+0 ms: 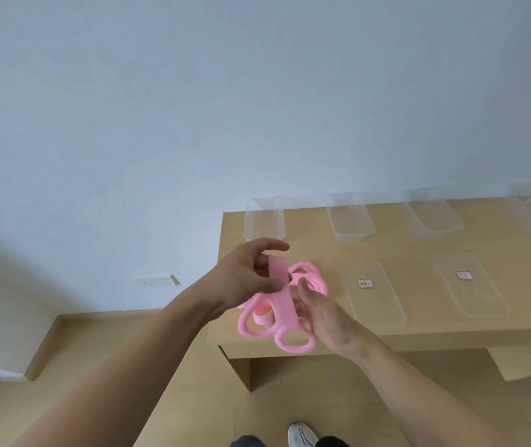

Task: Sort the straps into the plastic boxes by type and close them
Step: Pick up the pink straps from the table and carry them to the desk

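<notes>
Pale wall, wood-tone floor, light wooden tabletop (418,304) at right. We have the bunch of pink straps (309,269) held between both hands over the tabletop's near left corner; we can't tell whether it touches the surface. Left hand (248,272): thumb and fingers (272,245) pinch the top end of one flat strap (279,295), which runs down to an oval loop at its low end. Right hand (325,314): on the right of the bunch, thumb against it, fingers curled round it from behind, mostly hidden. Four clear plastic boxes (351,221) sit open in a row along the far edge. Two clear lids (375,304) with red-bordered labels lie flat nearer us, right of the hands; label text unreadable. White shoe (301,435) at the bottom edge.
</notes>
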